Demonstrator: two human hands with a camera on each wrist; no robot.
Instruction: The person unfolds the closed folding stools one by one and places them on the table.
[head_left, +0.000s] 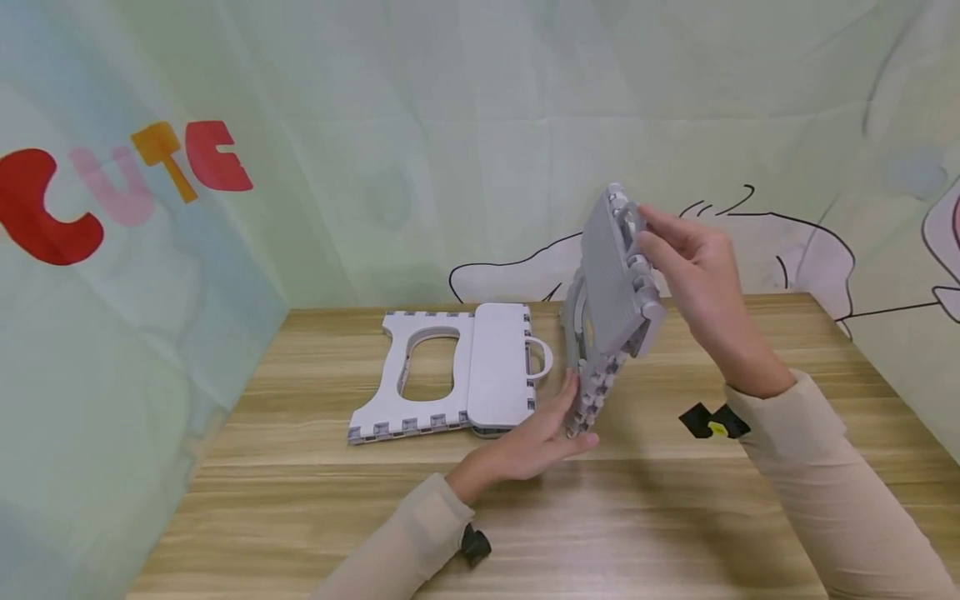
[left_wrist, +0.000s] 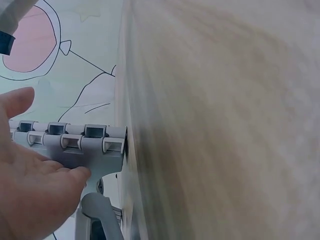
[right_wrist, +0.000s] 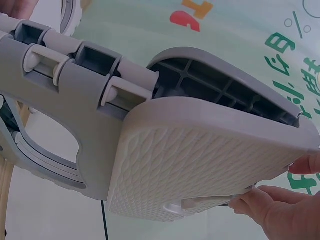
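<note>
A grey folding step stool [head_left: 611, 275] is held tilted on its edge above the table, its two seat halves folded partway together. My right hand [head_left: 697, 275] pinches the handle at its upper edge. In the right wrist view, the textured seat half [right_wrist: 200, 145] and ribbed underside [right_wrist: 220, 85] show beside the right fingers [right_wrist: 260, 205]. My left hand [head_left: 536, 437] supports the stool's lower end with its thumb stretched apart. The left wrist view shows the fingers [left_wrist: 70, 175] against the hinged leg edge [left_wrist: 70, 140]. A white folding stool [head_left: 502, 362] lies folded flat to the left.
The wood-grain table [head_left: 322, 517] holds both the white stool and the lower hand's forearm above it. A printed cloth backdrop [head_left: 420, 150] with coloured letters rises behind and along the left side.
</note>
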